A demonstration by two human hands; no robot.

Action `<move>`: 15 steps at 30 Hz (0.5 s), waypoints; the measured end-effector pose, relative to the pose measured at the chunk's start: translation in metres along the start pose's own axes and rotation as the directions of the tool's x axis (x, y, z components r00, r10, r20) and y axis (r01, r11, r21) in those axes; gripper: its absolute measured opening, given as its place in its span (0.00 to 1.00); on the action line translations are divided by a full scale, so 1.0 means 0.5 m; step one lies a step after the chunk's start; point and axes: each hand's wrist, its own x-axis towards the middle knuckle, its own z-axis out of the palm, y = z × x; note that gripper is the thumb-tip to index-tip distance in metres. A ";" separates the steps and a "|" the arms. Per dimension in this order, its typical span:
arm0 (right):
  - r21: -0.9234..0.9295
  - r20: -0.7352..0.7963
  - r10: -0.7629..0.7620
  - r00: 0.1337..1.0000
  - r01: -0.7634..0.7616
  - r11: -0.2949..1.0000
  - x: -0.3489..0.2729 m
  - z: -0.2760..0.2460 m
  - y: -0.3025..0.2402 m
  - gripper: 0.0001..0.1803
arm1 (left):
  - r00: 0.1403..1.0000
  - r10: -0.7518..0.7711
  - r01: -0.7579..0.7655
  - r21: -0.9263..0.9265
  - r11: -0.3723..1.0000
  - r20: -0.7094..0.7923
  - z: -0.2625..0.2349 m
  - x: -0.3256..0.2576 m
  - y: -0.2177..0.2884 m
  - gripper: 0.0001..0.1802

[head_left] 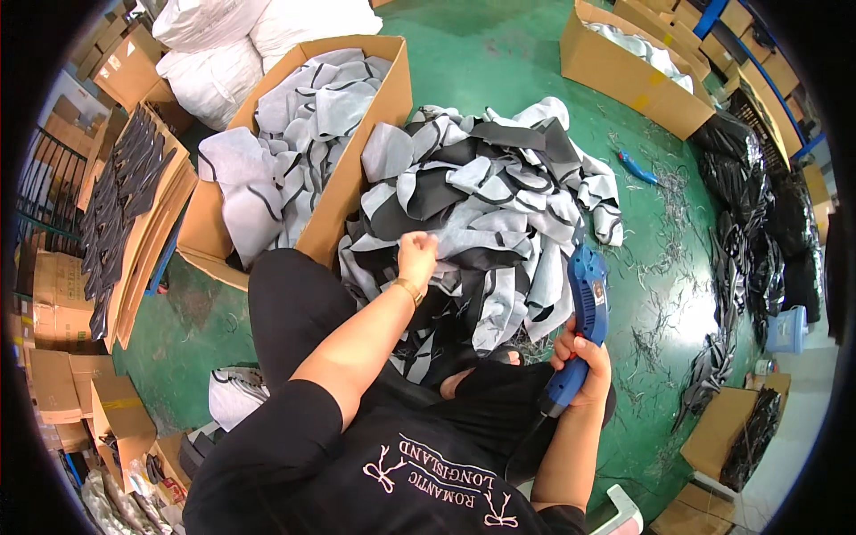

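Observation:
A heap of grey and black fabric pieces (499, 187) lies on the green floor in front of me. My left hand (416, 257), a gold bracelet at its wrist, reaches into the near side of the heap with its fingers closed on one grey piece. My right hand (584, 361) grips the handle of a blue electric cutting tool (581, 308), held upright beside the heap's right edge, its dark cord trailing down toward my lap.
An open cardboard box (352, 178) filled with grey pieces stands left of the heap. More boxes (624, 76) stand at the back right. Black pieces are piled along the right (758, 223), and thread scraps (660, 312) litter the floor. White sacks (232, 45) sit behind.

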 end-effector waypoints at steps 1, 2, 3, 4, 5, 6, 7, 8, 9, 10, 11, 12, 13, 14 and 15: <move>0.001 0.004 -0.003 1.000 0.003 1.000 0.000 0.000 -0.002 0.25 | 0.994 0.062 -0.063 -0.001 0.998 -0.089 0.008 0.030 -0.003 0.25; -0.007 0.019 0.016 1.000 -0.016 1.000 0.003 0.011 -0.003 0.25 | 0.964 0.165 -0.138 0.136 0.981 -0.211 -0.001 0.076 -0.003 0.30; -0.015 0.036 0.038 0.999 -0.038 0.999 0.007 0.019 -0.002 0.24 | 0.907 0.277 -0.189 0.280 0.941 -0.318 -0.015 0.120 0.001 0.34; -0.013 0.045 0.051 0.998 -0.051 0.999 0.016 0.016 0.002 0.23 | 0.885 0.228 -0.091 0.329 0.940 -0.406 -0.018 0.149 0.010 0.40; -0.013 0.022 0.033 0.999 -0.033 0.999 0.014 -0.001 -0.001 0.23 | 0.942 -0.029 0.098 0.190 0.977 -0.336 0.020 0.083 0.094 0.36; -0.017 -0.012 0.045 0.999 -0.045 0.999 0.011 -0.017 -0.005 0.23 | 0.967 -0.184 0.206 0.111 0.972 -0.178 0.035 0.113 0.070 0.30; -0.021 0.018 0.074 0.997 -0.073 0.997 0.021 -0.002 -0.004 0.23 | 0.955 -0.292 0.293 0.025 0.956 -0.054 -0.009 0.156 0.074 0.25; -0.026 0.029 0.079 0.996 -0.078 0.997 0.028 0.000 -0.004 0.23 | 0.951 -0.308 0.308 0.003 0.951 -0.001 -0.022 0.171 0.081 0.12; -0.029 0.047 0.078 0.996 -0.076 0.997 0.034 0.006 -0.004 0.23 | 0.955 -0.295 0.295 -0.007 0.955 -0.009 -0.030 0.182 0.084 0.12; -0.017 0.033 0.082 0.996 -0.081 0.997 0.034 0.008 -0.003 0.23 | 0.989 -0.143 0.142 -0.019 0.990 -0.047 -0.027 0.166 0.098 0.08; -0.005 0.020 0.087 0.996 -0.087 0.996 0.037 0.012 -0.002 0.24 | 0.996 0.013 -0.015 -0.025 1.000 -0.088 -0.026 0.154 0.114 0.06; -0.010 0.026 0.086 0.996 -0.086 0.996 0.041 0.017 -0.002 0.23 | 0.964 0.252 -0.249 0.036 0.968 -0.090 -0.036 0.169 0.111 0.04; -0.010 0.018 0.083 0.996 -0.082 0.997 0.039 0.012 -0.004 0.23 | 0.965 0.248 -0.246 0.035 0.969 -0.082 -0.029 0.141 0.131 0.04; -0.025 -0.002 0.081 0.997 -0.081 0.996 0.040 -0.001 -0.004 0.23 | 0.907 0.420 -0.417 0.118 0.901 -0.004 -0.018 0.083 0.171 0.06; -0.043 -0.005 0.080 0.997 -0.080 0.996 0.040 -0.002 -0.004 0.23 | 0.811 0.580 -0.583 0.182 0.792 0.074 -0.020 0.033 0.207 0.10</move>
